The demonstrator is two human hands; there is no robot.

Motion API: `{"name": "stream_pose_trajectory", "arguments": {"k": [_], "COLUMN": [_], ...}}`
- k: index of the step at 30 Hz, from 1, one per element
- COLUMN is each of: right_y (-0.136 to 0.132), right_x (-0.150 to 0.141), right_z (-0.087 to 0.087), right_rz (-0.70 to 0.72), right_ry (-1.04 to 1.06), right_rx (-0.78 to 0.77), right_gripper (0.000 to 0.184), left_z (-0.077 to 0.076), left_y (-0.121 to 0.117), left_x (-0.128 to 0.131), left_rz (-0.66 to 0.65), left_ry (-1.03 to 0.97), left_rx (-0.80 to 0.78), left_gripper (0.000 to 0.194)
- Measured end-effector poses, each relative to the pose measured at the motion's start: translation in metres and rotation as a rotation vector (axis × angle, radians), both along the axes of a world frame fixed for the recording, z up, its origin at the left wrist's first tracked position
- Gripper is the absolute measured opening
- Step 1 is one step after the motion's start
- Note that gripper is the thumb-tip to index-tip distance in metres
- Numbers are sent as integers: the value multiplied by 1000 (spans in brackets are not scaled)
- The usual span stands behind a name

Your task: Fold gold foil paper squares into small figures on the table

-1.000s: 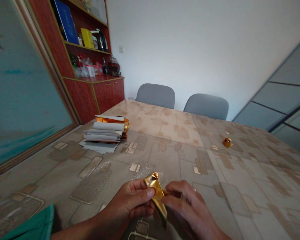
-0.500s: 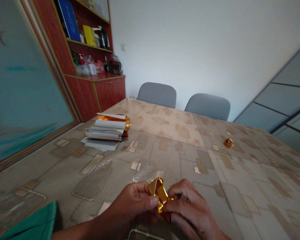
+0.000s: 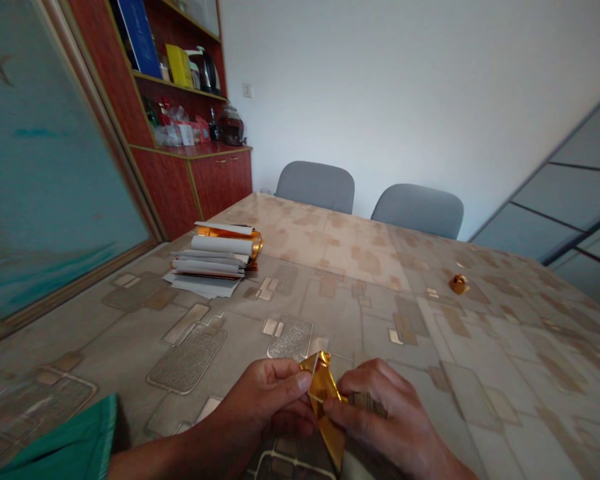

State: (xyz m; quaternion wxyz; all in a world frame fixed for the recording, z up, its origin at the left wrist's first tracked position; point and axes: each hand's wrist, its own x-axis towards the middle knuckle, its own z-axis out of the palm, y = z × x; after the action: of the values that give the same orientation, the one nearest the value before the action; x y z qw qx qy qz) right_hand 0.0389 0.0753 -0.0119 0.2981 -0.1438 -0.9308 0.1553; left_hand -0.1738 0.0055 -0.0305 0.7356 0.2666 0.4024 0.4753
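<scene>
Left hand curled closed, thumb pinching creased gold foil sheet; right hand nearly closed, fingers gripping same sheet. Foil folded, pointed, shiny, tip hanging downward.

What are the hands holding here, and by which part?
A folded piece of gold foil: the left hand pinches its left edge, the right hand its right side; the lower tip hangs free.

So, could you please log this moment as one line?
left hand: pinches folded gold foil | right hand: pinches same foil
</scene>
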Motion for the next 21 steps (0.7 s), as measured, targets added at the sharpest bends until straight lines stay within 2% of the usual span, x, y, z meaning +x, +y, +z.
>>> {"name": "stream_pose_trajectory", "arguments": {"k": [6, 9, 15, 21], "right_y": [-5, -8, -10, -18], "right_x": [-6, -8, -14, -29], "right_z": [9, 10, -3, -10], "right_rz": [32, 36, 40, -100], "right_ry": [6, 44, 181, 390], "right_rx": [-63, -199, -493, -693], "right_gripper": [17, 15, 11, 16], "left_z": [-5, -4, 0, 4], "left_y": [1, 1, -1, -2], "left_x": [2, 3, 6, 7], "left_rz": [53, 65, 88, 132], "left_ry": [109, 92, 37, 83], "left_rx": [-8, -1, -23, -29], "left_gripper": [41, 36, 33, 40]}}
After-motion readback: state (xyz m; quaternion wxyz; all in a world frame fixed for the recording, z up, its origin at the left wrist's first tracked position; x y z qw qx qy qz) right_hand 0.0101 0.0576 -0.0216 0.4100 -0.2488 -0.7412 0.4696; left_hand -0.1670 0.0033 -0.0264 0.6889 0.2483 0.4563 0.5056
